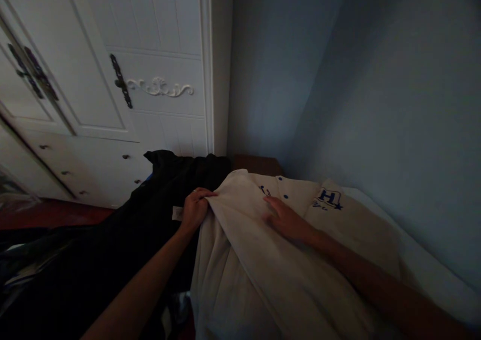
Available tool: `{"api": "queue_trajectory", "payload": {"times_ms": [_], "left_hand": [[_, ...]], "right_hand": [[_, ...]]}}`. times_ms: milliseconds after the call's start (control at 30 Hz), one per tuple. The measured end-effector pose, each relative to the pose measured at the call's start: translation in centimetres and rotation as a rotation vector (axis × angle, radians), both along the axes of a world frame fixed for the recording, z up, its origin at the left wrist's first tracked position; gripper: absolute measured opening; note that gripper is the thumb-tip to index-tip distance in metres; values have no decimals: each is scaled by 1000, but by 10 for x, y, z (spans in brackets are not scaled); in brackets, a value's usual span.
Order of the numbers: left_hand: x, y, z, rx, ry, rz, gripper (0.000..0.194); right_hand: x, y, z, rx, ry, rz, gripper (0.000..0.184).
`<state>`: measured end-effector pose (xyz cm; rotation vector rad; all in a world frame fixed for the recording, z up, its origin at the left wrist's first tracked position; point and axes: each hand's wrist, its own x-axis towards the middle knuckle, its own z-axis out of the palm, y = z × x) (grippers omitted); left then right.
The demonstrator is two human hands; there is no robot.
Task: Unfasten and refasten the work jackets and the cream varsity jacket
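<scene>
Cream shirt (285,260) lies on the bed (424,265); left hand (194,210) pinches its edge, right hand (286,219) presses it flat.

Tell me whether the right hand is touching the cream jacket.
Touching. The head view shows the right hand lying flat on the cream jacket, fingers pressed into the fabric.

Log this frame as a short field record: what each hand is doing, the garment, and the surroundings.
left hand: pinches a folded edge of the cream shirt
right hand: flat, palm down on the shirt, near the blue buttons
shirt: blue H crest, spread on a white bed
beside it: black garment, left of the shirt
background: white wardrobe, blue-grey wall
</scene>
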<state>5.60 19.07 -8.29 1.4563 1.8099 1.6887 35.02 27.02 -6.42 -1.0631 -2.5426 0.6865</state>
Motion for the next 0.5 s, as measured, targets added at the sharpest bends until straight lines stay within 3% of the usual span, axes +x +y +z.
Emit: {"api": "queue_trajectory", "payload": {"times_ms": [133,233,400,500], "left_hand": [[-1,1,1,9,38,-2,41],[-2,1,2,-5,51,3,41],[-2,0,4,-28,81,-4,40],[-2,-1,8,-73,123,-7,42]], "right_hand": [[70,-63,1,-80,62,-114,69],[116,-104,-4,-43,211,-340,61],[175,-165,-37,-95,533,-825,58],[191,-198,-61,-255,667,-968,54]]}}
